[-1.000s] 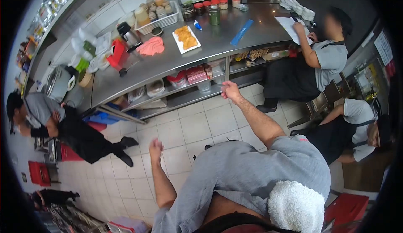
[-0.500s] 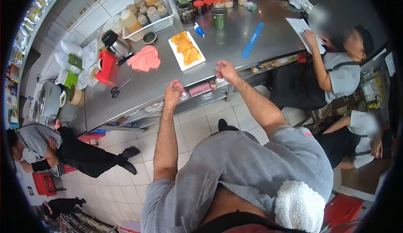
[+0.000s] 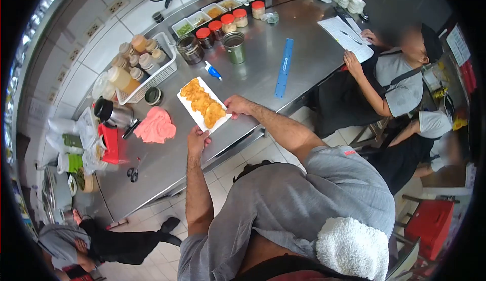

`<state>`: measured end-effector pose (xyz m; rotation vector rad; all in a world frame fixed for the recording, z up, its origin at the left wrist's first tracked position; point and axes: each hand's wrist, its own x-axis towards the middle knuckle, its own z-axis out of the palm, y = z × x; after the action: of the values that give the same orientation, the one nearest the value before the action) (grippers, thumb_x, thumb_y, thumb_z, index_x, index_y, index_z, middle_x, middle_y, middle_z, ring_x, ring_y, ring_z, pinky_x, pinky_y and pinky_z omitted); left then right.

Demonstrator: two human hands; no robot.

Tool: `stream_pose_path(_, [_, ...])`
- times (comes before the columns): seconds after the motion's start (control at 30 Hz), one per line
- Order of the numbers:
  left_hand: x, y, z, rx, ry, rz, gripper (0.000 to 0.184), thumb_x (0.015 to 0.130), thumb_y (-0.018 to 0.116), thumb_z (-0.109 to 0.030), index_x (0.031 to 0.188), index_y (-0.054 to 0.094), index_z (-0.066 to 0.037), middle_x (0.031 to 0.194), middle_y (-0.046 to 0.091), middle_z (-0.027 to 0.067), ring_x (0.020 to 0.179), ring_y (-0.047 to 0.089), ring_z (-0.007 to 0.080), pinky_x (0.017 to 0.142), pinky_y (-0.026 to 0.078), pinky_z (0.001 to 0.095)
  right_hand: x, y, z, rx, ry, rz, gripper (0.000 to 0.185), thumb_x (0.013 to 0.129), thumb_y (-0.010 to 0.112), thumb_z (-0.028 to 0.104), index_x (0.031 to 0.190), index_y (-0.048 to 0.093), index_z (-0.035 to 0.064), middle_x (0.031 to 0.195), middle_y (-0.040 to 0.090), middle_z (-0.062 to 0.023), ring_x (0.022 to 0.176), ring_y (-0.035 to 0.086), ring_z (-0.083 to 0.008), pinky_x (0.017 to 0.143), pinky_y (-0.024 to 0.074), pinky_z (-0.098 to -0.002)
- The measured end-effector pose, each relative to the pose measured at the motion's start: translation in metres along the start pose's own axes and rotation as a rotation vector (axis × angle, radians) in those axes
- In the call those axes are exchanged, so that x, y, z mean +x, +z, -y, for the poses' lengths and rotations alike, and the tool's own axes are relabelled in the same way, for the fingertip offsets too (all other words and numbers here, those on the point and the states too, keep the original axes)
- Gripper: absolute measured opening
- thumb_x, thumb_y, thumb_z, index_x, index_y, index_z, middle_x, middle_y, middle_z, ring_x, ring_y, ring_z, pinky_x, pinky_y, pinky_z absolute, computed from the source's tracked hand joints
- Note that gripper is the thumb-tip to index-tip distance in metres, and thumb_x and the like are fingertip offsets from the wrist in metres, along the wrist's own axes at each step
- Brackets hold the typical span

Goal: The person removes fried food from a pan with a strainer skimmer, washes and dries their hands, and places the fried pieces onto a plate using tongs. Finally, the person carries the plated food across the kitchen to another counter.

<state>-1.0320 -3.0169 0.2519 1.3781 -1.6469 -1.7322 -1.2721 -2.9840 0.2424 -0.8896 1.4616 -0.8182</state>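
Note:
A white rectangular plate (image 3: 188, 105) lies on the steel counter, carrying flat golden-brown fried pieces (image 3: 203, 103). My right hand (image 3: 238, 106) grips the plate's right edge, its fingertips partly hidden. At the near corner, my left hand (image 3: 198, 140) has its fingers curled in against the plate's edge. Left of the plate is a crumpled pink cloth (image 3: 155, 125). A blue-and-white tube (image 3: 213, 71) lies just beyond the plate, and a blue ruler (image 3: 284, 68) rests farther right.
A white basket of bottles (image 3: 147, 83) stands by the wall. Red-lidded jars (image 3: 228, 23), a metal cup (image 3: 234, 48) and topping trays (image 3: 214, 11) line the back. Scissors (image 3: 133, 173) lie at left. At right, a co-worker (image 3: 387, 78) holds papers (image 3: 347, 39) on the counter.
Both hands have moved forward from the counter's front edge to the plate and taken hold of its edges. The camera view has turned and shifted. The co-worker's papers now lie on the counter.

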Motion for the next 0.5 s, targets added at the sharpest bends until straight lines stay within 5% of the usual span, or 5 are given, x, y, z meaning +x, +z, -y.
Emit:
stream_pose_path(0.23, [0.000,-0.006,-0.006,0.008,-0.012,0.026,0.025,0.077,0.058,-0.004,0.101,0.051,0.000,0.070,0.058,0.0024,0.049,0.051,0.0076,0.041,0.038,0.0205,-0.011,0.012,-0.001,-0.003,-0.030,-0.101,0.019,0.064,0.057,-0.003,0.083,0.060,-0.0047,0.063,0.060,-0.0107,0.049,0.058,-0.0166,0.043,0.0491,-0.0275])
stream_pose_path(0.5, [-0.014,0.010,-0.002,-0.035,-0.043,0.106,0.023,0.076,0.059,0.000,0.097,0.051,-0.003,0.071,0.058,0.0020,0.049,0.049,0.0073,0.042,0.038,0.0199,-0.031,-0.001,-0.014,-0.015,0.013,0.058,0.022,0.062,0.059,-0.004,0.084,0.058,-0.0030,0.066,0.058,-0.0076,0.052,0.057,-0.0141,0.045,0.0499,-0.0263])
